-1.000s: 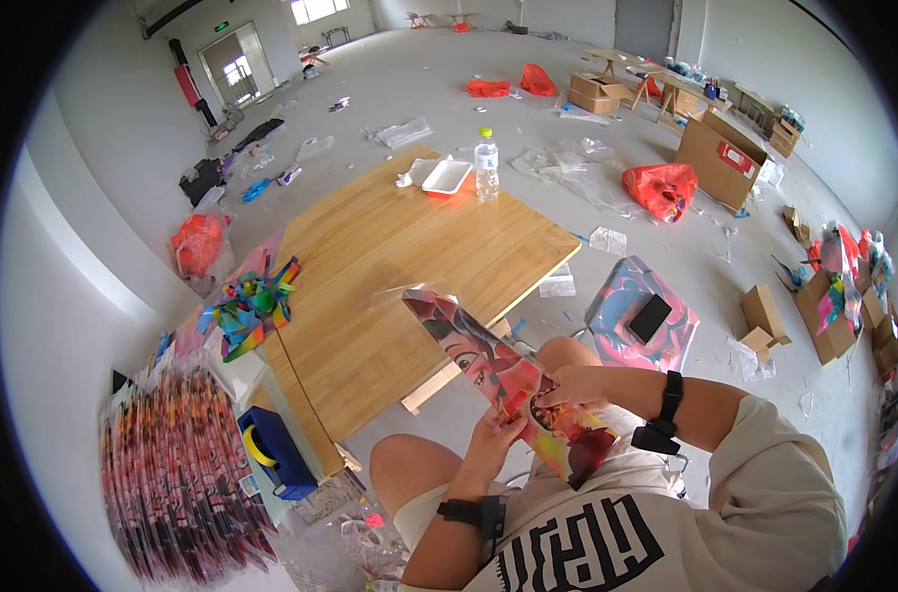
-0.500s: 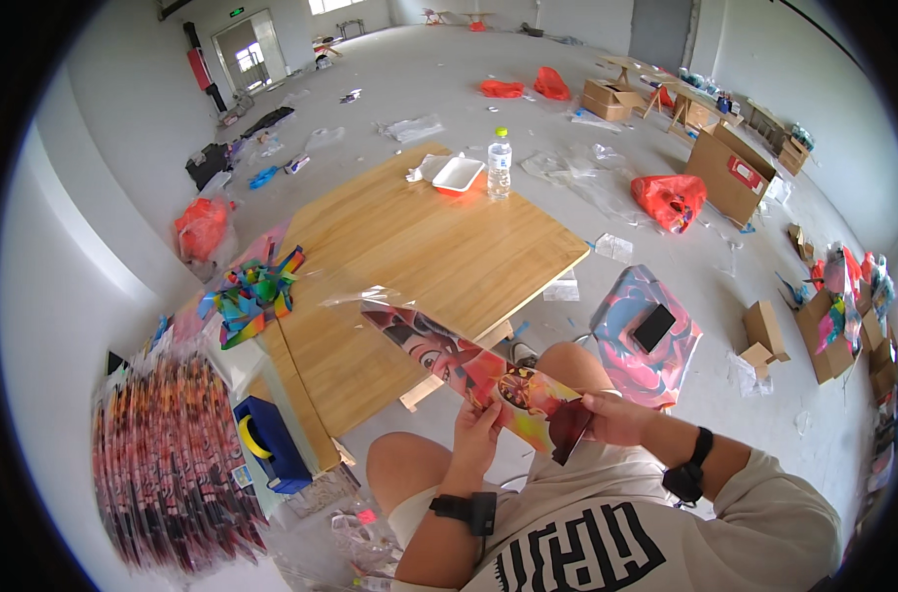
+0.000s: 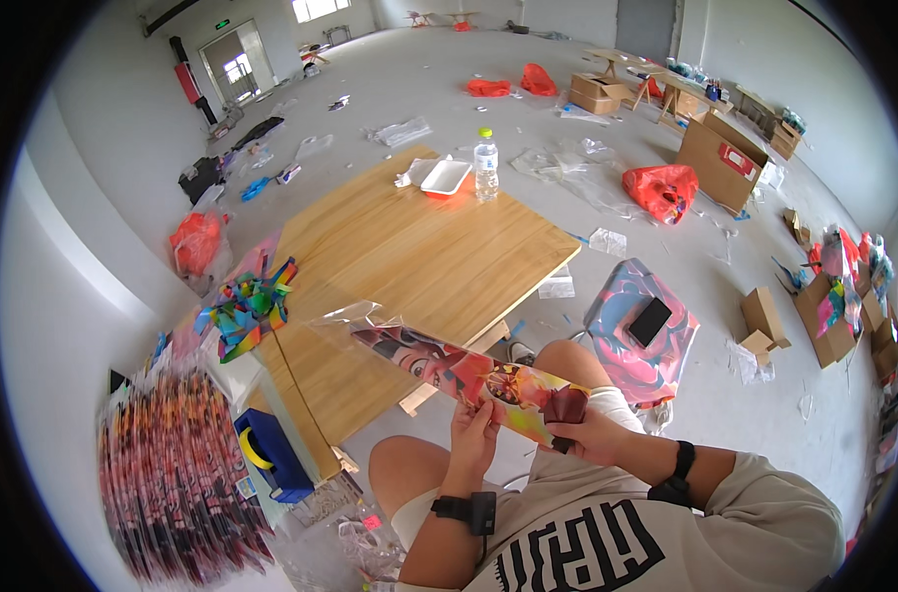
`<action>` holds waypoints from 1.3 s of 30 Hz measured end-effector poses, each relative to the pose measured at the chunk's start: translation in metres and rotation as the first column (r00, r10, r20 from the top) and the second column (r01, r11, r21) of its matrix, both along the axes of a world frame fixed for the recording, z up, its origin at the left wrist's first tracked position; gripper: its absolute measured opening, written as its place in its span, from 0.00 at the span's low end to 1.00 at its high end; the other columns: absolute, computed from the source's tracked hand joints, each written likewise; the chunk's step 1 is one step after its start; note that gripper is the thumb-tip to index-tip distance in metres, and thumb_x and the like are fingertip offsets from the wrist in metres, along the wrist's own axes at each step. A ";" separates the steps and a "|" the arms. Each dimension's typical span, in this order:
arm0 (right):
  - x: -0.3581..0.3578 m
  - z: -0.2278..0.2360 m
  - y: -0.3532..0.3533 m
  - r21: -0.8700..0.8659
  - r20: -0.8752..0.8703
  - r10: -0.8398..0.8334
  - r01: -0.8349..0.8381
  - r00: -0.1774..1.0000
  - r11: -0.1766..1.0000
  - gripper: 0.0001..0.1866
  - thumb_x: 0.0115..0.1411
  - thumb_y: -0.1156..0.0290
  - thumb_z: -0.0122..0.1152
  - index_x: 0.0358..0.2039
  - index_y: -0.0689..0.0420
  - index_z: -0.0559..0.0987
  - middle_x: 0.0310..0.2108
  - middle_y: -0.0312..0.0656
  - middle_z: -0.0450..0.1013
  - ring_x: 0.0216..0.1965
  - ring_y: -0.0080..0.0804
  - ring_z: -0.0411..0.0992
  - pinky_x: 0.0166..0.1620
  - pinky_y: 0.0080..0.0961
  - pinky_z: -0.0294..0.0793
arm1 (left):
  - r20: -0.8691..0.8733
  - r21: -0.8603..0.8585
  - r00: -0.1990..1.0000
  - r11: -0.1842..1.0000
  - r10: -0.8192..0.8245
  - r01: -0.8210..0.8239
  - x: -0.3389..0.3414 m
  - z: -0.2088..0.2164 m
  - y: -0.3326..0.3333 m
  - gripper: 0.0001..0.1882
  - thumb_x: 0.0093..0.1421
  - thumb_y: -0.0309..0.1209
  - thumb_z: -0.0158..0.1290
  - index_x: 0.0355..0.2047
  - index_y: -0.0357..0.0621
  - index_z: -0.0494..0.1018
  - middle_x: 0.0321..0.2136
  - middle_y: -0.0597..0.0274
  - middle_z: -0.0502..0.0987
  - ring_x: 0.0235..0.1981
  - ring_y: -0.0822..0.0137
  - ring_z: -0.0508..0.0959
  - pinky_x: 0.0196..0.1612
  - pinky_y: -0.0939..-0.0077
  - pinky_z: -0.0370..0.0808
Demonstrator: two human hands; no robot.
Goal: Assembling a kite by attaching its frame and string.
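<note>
A long, flat, colourful printed piece with cartoon figures lies slantwise above my lap. Its far end is inside a clear plastic sleeve, whose loose end stretches over the table. My left hand is closed on its lower edge near the middle, thumb on top. At the near right end, my right hand grips the piece by a dark red printed corner. Whether the sleeve covers the whole piece, I cannot tell.
The wooden table holds a water bottle, a white tray and rainbow ribbons. A stack of sleeved prints and a blue tape dispenser stand left. A phone rests on a patterned stool; cartons stand beyond.
My right hand has shifted left and slightly down along the near end of the printed piece. More of the clear sleeve shows at the far end. The view has tilted slightly.
</note>
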State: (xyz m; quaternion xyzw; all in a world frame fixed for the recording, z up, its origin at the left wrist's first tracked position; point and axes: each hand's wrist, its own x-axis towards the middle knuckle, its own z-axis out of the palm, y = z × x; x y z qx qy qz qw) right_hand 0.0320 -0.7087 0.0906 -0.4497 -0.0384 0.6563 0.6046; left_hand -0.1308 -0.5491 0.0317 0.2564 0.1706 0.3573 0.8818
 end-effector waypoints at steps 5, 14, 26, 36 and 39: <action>0.003 -0.001 0.001 -0.014 0.069 0.031 -0.030 0.997 0.999 0.25 0.65 0.80 0.63 0.62 0.59 0.68 0.57 0.41 0.73 0.57 0.35 0.74 0.58 0.37 0.80 | -0.053 -0.031 0.998 0.999 0.018 -0.020 -0.001 0.005 -0.001 0.16 0.69 0.20 0.51 0.56 0.45 0.69 0.42 0.67 0.76 0.40 0.73 0.79 0.47 0.78 0.79; 0.006 0.003 0.002 0.060 -0.058 -0.075 0.079 0.995 0.995 0.23 0.68 0.77 0.59 0.62 0.58 0.69 0.57 0.41 0.73 0.58 0.34 0.74 0.62 0.35 0.75 | -0.048 -0.043 0.998 0.999 -0.034 0.032 -0.006 -0.001 -0.001 0.14 0.69 0.22 0.52 0.53 0.48 0.71 0.42 0.68 0.78 0.43 0.73 0.80 0.49 0.76 0.79; 0.007 -0.019 0.003 0.064 -0.020 -0.090 0.091 0.996 0.994 0.22 0.68 0.77 0.60 0.61 0.60 0.69 0.57 0.42 0.73 0.58 0.36 0.74 0.62 0.36 0.75 | -0.150 -0.093 0.985 0.994 -0.080 0.066 -0.005 -0.005 -0.003 0.10 0.71 0.27 0.52 0.51 0.51 0.73 0.41 0.70 0.79 0.43 0.75 0.79 0.50 0.74 0.76; 0.091 0.034 0.051 0.075 0.896 0.188 -0.555 0.402 0.828 0.25 0.63 0.64 0.67 0.58 0.62 0.75 0.48 0.41 0.78 0.49 0.35 0.76 0.57 0.35 0.74 | -0.164 0.140 0.987 0.990 0.000 0.024 -0.003 0.028 -0.010 0.13 0.69 0.20 0.50 0.53 0.39 0.73 0.47 0.61 0.79 0.47 0.69 0.80 0.53 0.73 0.77; 0.080 0.046 0.078 -0.214 0.958 0.284 -0.573 0.033 0.791 0.30 0.60 0.53 0.68 0.56 0.61 0.77 0.42 0.43 0.80 0.43 0.36 0.77 0.52 0.36 0.76 | -0.172 0.211 0.980 0.969 -0.096 0.132 -0.007 0.009 -0.006 0.19 0.70 0.20 0.51 0.60 0.37 0.70 0.48 0.62 0.79 0.50 0.71 0.79 0.54 0.76 0.76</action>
